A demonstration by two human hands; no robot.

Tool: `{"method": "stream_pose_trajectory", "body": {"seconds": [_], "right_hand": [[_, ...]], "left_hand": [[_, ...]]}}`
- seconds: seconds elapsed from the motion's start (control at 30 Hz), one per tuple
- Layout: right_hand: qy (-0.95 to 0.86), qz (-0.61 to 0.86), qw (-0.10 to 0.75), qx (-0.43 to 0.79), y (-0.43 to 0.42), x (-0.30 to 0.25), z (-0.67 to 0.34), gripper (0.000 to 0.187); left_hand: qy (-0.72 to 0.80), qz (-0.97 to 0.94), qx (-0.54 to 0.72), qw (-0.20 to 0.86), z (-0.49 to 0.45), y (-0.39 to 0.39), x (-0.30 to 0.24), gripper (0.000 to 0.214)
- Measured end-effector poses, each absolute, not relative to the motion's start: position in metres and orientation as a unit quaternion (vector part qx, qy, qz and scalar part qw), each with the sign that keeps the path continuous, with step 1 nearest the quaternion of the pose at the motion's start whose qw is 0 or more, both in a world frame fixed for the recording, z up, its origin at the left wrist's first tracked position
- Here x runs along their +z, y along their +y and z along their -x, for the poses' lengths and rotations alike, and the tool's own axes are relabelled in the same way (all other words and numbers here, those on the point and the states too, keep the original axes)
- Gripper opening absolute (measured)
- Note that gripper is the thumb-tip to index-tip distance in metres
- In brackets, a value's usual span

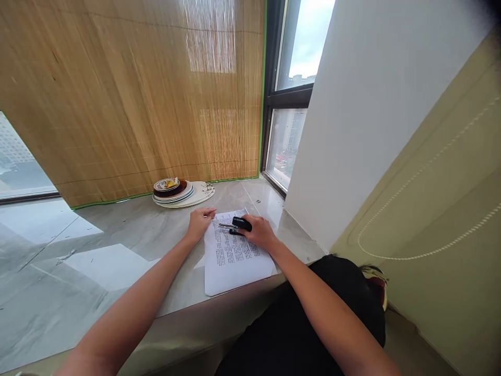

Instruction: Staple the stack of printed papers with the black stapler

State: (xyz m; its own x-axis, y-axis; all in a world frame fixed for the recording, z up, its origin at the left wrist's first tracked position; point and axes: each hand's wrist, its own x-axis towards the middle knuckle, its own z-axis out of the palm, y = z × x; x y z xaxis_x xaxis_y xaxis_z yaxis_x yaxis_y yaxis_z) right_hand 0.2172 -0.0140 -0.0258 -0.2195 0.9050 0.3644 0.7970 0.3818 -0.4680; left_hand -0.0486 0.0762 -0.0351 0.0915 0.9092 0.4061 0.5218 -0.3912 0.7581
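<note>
A stack of printed white paper sheets (235, 261) lies on the grey marble sill (129, 245), reaching its front edge. My right hand (260, 233) is closed on a black stapler (238, 225) resting over the upper part of the sheets, metal jaw pointing left. My left hand (199, 222) rests flat at the paper's top left corner, fingers stretched out and lying on the sill and the sheet's edge.
A stack of plates (174, 191) with a flat decorated platter (203, 192) stands at the back by the bamboo blind (136, 94). A window frame (270, 104) and a white wall (352, 130) rise to the right. My dark-clothed lap (313, 324) is below the sill edge.
</note>
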Motion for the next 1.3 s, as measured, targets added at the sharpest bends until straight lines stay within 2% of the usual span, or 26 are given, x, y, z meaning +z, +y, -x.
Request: {"method": "stream_pose_trajectory", "body": {"seconds": [0.13, 0.3, 0.4, 0.53, 0.73, 1.3], "right_hand": [[-0.78, 0.547, 0.292, 0.085, -0.014, -0.026, -0.217, 0.027], [-0.781, 0.543, 0.297, 0.081, -0.013, -0.027, -0.218, 0.029], [-0.782, 0.54, 0.3, 0.083, -0.012, -0.029, -0.219, 0.03], [-0.783, 0.535, 0.304, 0.087, -0.011, -0.03, -0.22, 0.028], [-0.789, 0.531, 0.298, 0.083, -0.012, -0.028, -0.221, 0.024], [-0.796, 0.522, 0.297, 0.075, -0.012, -0.03, -0.221, 0.023]], "left_hand": [[0.505, -0.704, 0.441, 0.234, 0.045, 0.075, -0.036, 0.025], [0.452, -0.722, 0.434, 0.294, 0.039, 0.065, -0.028, 0.05], [0.407, -0.759, 0.412, 0.297, 0.04, 0.062, -0.021, 0.056], [0.365, -0.78, 0.355, 0.363, 0.043, 0.063, -0.02, 0.065], [0.352, -0.814, 0.322, 0.333, 0.04, 0.062, -0.024, 0.053], [0.354, -0.825, 0.303, 0.32, 0.037, 0.064, -0.028, 0.045]]}}
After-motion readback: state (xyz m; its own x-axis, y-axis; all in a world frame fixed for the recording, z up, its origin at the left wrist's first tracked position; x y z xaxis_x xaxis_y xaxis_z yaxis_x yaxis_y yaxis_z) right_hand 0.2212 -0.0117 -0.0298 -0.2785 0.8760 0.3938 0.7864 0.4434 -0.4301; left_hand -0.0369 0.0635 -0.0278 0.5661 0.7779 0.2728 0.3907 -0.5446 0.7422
